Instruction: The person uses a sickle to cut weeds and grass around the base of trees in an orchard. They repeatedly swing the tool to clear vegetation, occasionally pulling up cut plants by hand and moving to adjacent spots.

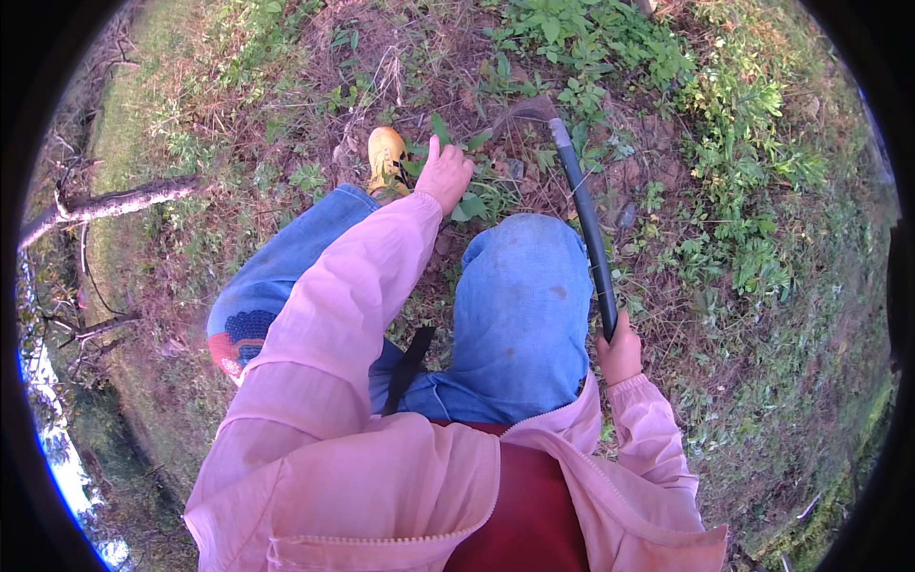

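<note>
A sickle with a long dark handle (589, 222) is in my right hand (620, 352), which grips the handle's lower end beside my right knee. Its curved metal blade (532, 109) lies low among the weeds at the far end and points left. My left hand (447, 175) reaches down to leafy green weeds (472, 206) between my yellow shoe (387, 159) and the blade. The back of that hand faces me, with the fingers partly curled among the leaves. Whether it grips any stems is hidden.
Denser leafy plants (743, 171) grow at the right and far side, with bare reddish soil (636, 161) and dry stalks between. A bare tree branch (121, 204) juts in from the left. My bent knee in blue jeans (525, 286) rises close to the handle.
</note>
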